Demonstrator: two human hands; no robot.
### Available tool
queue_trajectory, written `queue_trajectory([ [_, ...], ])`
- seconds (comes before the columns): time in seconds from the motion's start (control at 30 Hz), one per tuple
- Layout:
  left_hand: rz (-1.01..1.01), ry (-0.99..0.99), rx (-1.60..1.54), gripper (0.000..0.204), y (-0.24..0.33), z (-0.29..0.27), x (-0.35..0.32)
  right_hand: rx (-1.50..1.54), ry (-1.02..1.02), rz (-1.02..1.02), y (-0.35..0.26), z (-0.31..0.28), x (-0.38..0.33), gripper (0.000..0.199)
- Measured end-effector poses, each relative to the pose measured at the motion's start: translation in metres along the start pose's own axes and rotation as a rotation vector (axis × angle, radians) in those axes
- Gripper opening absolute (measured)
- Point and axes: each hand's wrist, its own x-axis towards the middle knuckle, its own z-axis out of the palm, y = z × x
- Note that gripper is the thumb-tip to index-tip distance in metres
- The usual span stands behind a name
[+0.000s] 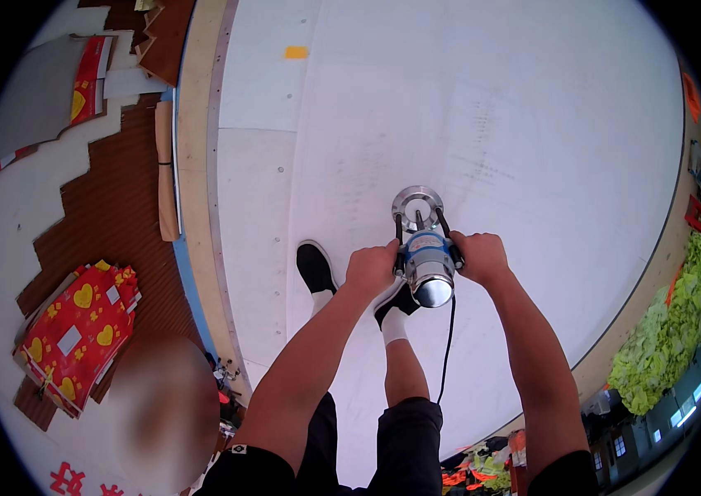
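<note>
A corded drill on a ring-shaped base (430, 256) stands in front of me, with a silver motor body, a blue band and dark rods running down to the round metal ring. A dark cord trails from it toward me. My left hand (372, 266) is closed round the handle on its left side. On the opposite side my right hand (480, 255) grips the other handle. Beneath the tool lies a broad white sheet (548, 165), smooth and faintly marked. The drill's tip is too small to make out.
My black shoes (315, 266) stand on the white surface. A wooden edge (201, 165) borders it at left, with a rolled brown paper (165, 169) alongside. Beyond lie stacked red printed panels (82, 335) and grey sheets (28, 95). Bright green fabric (672, 331) is heaped at right.
</note>
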Motion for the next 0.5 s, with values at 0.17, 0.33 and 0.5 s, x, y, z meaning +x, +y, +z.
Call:
queue_trajectory([
  [0.17,0.008,0.011,-0.003,0.054,0.0,0.002,0.001,-0.002,0.007,-0.015,0.003,0.003,0.001,0.032],
  [0.33,-0.022,-0.031,0.002,0.058,-0.001,0.008,0.01,-0.03,-0.03,-0.019,0.009,0.013,0.011,0.03],
  [0.5,-0.006,-0.002,-0.004,0.056,-0.012,0.021,0.024,-0.045,-0.077,-0.023,0.016,0.021,0.028,0.031],
])
